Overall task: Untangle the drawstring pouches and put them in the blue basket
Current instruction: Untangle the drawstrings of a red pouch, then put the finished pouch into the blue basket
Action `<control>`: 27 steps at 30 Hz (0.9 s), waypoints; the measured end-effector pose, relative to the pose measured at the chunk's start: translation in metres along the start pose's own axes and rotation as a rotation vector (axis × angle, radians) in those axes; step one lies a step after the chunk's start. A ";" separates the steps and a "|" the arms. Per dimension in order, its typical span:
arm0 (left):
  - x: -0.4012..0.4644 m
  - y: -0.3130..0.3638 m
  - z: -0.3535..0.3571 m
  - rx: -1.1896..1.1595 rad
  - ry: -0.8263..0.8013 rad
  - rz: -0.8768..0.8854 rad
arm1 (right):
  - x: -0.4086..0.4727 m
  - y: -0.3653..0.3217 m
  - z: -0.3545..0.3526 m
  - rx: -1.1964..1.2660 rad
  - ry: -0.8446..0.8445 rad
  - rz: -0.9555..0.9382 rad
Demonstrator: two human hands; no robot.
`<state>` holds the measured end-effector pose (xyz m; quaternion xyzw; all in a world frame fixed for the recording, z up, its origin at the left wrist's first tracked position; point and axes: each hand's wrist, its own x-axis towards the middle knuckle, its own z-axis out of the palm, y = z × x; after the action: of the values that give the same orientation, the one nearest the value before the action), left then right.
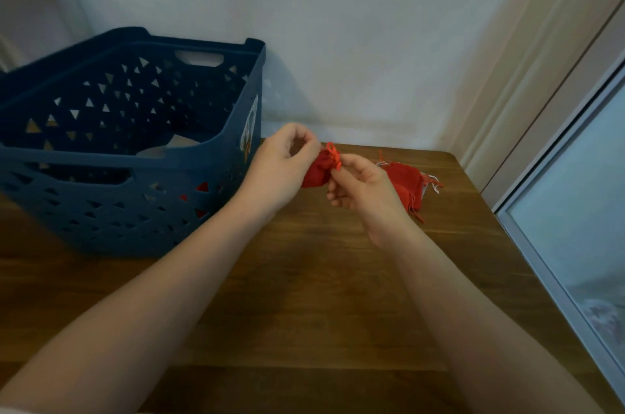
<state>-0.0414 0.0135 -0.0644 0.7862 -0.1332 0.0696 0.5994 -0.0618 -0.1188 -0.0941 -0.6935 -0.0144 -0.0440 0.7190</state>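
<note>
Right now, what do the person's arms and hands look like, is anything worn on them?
Both forearms are bare as far as the view shows: no sleeves, watch or bracelets. The left hand and right hand wear no gloves, and no rings show. A sliver of pale fabric shows at the bottom left corner, perhaps clothing.

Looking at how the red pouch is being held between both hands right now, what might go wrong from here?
1. The right hand pinches the drawstring while the left hand grips the red pouch; pulling apart may tighten the knot rather than loosen it.
2. The pile of red pouches lies close behind the right hand near the table edge; a snagged cord could drag it off.
</note>
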 end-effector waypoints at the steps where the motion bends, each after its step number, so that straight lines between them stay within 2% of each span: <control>1: -0.002 0.004 -0.004 -0.048 0.028 0.038 | 0.002 -0.005 0.003 0.008 0.005 -0.020; 4: -0.007 0.024 -0.025 -0.140 0.132 0.242 | 0.010 -0.029 0.020 0.033 0.042 -0.132; 7: -0.015 0.047 -0.051 -0.209 0.108 0.363 | 0.019 -0.057 0.040 -0.078 0.050 -0.318; 9: -0.019 0.061 -0.061 -0.145 0.084 0.412 | 0.028 -0.074 0.055 -0.194 0.039 -0.412; 12: -0.020 0.067 -0.077 0.027 0.132 0.430 | 0.040 -0.088 0.089 -0.306 -0.012 -0.485; 15: -0.017 0.063 -0.090 0.211 0.141 0.346 | 0.050 -0.083 0.111 -0.610 -0.136 -0.517; 17: -0.017 0.061 -0.094 0.248 0.102 0.286 | 0.057 -0.071 0.110 -0.579 -0.114 -0.465; 20: -0.016 0.063 -0.092 0.288 0.095 0.307 | 0.063 -0.049 0.092 -0.438 0.076 -0.304; 24: -0.020 0.063 -0.073 0.429 0.056 0.391 | 0.064 -0.016 0.053 -0.600 0.095 -0.194; 27: -0.020 0.052 -0.047 0.513 -0.041 0.377 | 0.063 0.011 0.013 -0.725 0.159 -0.074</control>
<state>-0.0731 0.0489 -0.0091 0.8743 -0.2668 0.1949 0.3555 0.0023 -0.1081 -0.0995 -0.8966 0.0330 -0.1257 0.4234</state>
